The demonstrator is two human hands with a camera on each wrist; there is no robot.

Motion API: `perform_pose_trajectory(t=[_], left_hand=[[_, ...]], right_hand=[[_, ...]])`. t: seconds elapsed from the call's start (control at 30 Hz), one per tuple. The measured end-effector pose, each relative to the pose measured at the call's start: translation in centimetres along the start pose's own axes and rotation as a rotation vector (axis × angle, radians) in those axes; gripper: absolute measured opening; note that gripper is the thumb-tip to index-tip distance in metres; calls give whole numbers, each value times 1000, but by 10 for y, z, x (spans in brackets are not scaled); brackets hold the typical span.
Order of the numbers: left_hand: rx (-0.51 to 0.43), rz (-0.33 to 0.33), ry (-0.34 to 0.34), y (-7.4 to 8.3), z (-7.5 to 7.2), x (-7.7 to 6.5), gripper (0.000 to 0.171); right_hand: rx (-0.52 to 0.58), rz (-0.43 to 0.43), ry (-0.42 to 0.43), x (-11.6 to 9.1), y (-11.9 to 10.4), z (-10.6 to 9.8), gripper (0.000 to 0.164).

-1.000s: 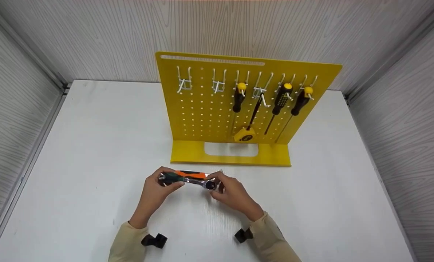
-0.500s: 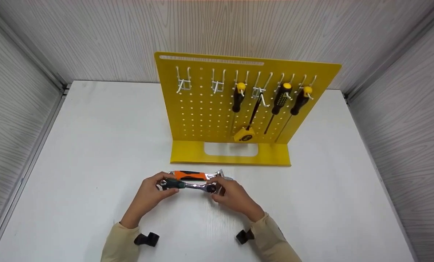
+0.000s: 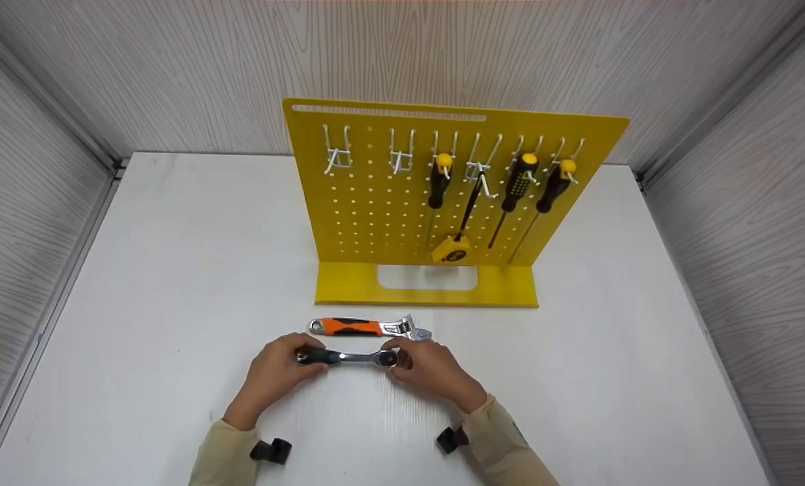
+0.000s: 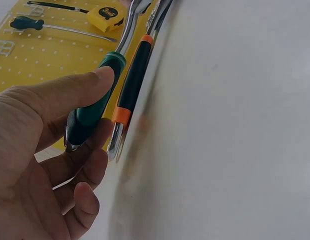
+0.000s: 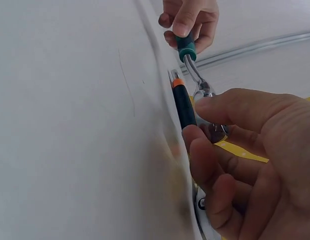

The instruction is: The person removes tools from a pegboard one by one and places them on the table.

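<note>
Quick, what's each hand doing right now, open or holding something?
Left hand: closed, holding the ratchet wrench by its green handle.
Right hand: closed, pinching the same wrench at its metal head.

The head view is evenly bright; both wrist views look greyer, the worktop (image 4: 225,125) showing blurred reflections.

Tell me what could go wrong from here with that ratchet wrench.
The ratchet wrench is pinched near both ends, left hand at the handle, right hand at the head; if one lets go, it might tip. The adjustable wrench lies just beyond, close to the right hand, so a low move toward the yellow pegboard could knock it.
</note>
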State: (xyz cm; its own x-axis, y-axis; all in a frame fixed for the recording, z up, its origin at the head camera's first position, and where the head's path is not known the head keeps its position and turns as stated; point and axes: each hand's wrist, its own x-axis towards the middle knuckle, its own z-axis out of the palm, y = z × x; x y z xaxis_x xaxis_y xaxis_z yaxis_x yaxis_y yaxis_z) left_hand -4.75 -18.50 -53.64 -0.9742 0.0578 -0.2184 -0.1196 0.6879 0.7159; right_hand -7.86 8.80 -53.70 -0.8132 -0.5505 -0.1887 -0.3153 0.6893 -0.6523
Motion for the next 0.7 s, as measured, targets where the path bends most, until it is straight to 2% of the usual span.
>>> perform_pose_trajectory(t=[0.17,0.33,0.7], left_hand=[[45,26,20,-4,3,1,22],[83,21,28,-6,6,2,24],[108,15,21,-7,10,5,23]], right_hand=[[-32,-1,-3,1,1,1,31],[-59,16,-11,1,0,2,32],[-106,41,-35,3,-1,3,31]])
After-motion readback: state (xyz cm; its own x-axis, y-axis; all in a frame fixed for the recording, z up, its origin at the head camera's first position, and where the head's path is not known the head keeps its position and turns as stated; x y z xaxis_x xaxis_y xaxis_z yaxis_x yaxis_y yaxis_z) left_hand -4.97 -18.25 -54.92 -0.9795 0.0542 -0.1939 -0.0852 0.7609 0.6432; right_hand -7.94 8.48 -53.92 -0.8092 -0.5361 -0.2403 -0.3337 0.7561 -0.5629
